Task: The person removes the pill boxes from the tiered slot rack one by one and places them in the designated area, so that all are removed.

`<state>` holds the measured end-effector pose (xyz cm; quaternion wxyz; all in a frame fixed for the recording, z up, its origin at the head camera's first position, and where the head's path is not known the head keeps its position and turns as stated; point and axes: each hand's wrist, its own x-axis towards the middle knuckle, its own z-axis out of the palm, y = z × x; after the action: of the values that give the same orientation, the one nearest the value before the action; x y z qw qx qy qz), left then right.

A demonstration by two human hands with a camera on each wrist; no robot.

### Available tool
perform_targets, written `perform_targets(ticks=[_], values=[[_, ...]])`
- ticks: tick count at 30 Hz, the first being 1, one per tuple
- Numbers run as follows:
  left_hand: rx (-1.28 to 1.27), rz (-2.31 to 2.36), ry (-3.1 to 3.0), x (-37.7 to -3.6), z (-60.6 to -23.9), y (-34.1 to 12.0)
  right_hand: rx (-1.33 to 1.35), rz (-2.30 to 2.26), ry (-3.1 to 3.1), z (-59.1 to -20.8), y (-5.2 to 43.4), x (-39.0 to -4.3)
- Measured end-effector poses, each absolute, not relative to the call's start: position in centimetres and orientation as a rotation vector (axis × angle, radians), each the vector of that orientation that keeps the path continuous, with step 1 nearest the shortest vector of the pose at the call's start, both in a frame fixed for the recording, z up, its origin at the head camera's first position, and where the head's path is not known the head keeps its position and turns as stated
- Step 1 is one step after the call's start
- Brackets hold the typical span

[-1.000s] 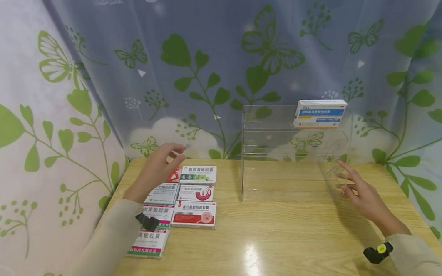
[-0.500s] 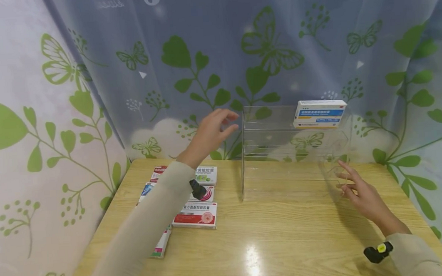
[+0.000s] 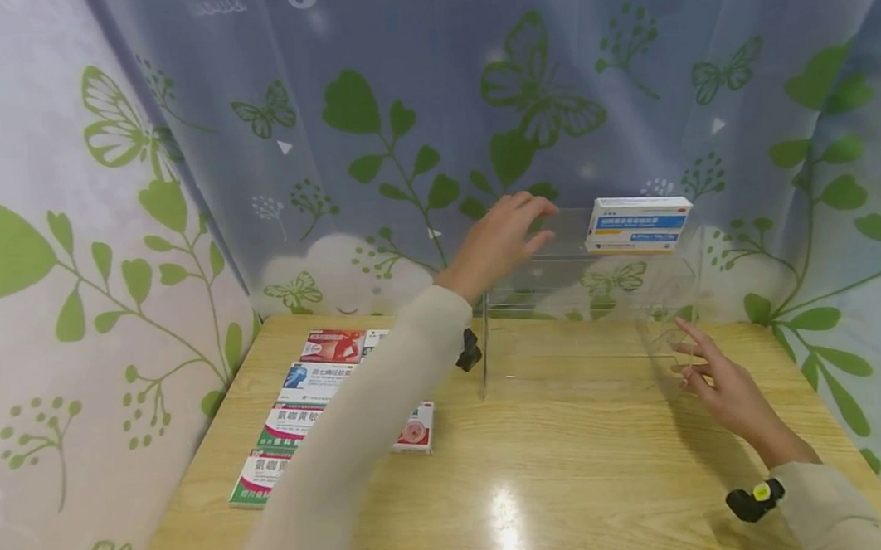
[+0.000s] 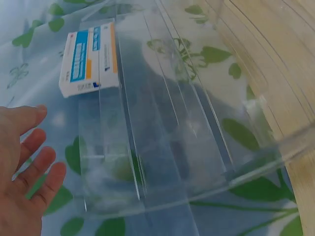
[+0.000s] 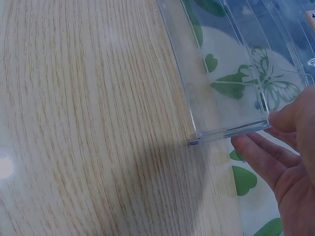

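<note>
wooden table [image 3: 571, 476], leaf-and-butterfly curtain [image 3: 417, 118], soft daylight

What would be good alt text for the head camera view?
A person's left hand reaches to the top tier of a clear acrylic shelf holding one blue-white box; the right hand rests at its right end.

You have one clear acrylic tiered rack [image 3: 584, 301] on the tabletop [image 3: 571, 484], and one white-and-blue medicine box [image 3: 638, 224] on its top step. At least six medicine boxes [image 3: 307, 383] lie flat at the left; your sleeve partly hides them. Two hands show: left [image 3: 500, 240], right [image 3: 718, 381].
</note>
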<state>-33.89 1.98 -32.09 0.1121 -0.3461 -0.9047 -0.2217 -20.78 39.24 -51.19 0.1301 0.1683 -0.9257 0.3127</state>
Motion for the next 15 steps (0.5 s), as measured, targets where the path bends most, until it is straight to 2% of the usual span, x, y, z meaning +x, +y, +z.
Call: perform_targets(ticks=[9, 15], values=[[-1.104, -0.522, -2.645, -34.2, -32.0, 6.1, 0.488, 0.907, -2.689, -51.1, 39.5, -20.7], [-1.057, -0.523, -2.654, -34.5, -32.0, 7.8, 0.475, 0.932, -2.697, -51.1, 39.2, -20.6]])
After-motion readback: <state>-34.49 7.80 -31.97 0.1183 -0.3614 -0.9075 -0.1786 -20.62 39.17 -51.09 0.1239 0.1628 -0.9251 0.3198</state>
